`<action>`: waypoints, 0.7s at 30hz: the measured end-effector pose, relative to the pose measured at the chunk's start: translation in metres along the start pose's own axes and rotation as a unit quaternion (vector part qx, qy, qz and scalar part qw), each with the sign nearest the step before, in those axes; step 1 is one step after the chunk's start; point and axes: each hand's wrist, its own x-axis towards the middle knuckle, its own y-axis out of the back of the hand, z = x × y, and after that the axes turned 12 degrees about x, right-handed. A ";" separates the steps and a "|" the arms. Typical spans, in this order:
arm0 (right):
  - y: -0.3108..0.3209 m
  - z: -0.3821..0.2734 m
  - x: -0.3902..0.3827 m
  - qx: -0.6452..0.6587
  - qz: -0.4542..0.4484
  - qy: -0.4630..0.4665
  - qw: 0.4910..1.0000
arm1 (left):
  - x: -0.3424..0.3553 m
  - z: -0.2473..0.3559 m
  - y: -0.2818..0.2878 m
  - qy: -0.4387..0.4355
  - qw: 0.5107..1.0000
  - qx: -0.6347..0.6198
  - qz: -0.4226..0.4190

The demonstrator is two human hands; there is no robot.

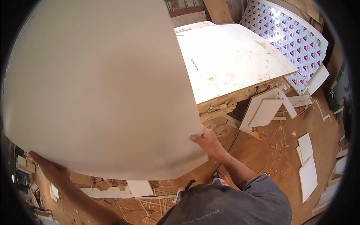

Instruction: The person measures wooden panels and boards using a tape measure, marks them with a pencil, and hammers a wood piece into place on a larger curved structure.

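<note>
A large, plain off-white board [108, 86] fills the left and middle of the head view, held up in front of me. My right hand [205, 141] grips its right edge near the lower corner, thumb on the face towards me and the other fingers hidden behind. At the lower left corner my left hand [47, 165] holds the bottom edge, its fingers mostly hidden at the board's rim. Beyond the board's right edge is a white-topped workbench [240, 63], which the board partly covers from view. A thin dark tool [194, 64] lies on the bench top.
Board offcuts [262, 112] lean beside the bench, and more white pieces [308, 176] lie on the brown floor at the right. A sheet with a red and blue printed film [288, 37] stands behind the bench. Wood scraps [161, 202] litter the floor around my feet.
</note>
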 end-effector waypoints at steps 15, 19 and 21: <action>0.129 -0.106 0.174 -0.507 -0.094 0.057 0.855 | -0.274 -0.271 -0.080 0.365 0.903 -0.225 -0.032; 0.154 -0.051 0.240 -0.605 -0.157 -0.031 0.780 | -0.317 -0.266 -0.137 0.560 0.795 -0.233 0.023; 0.155 -0.026 0.270 -0.609 -0.185 -0.086 0.767 | -0.329 -0.288 -0.143 0.578 0.790 -0.205 0.016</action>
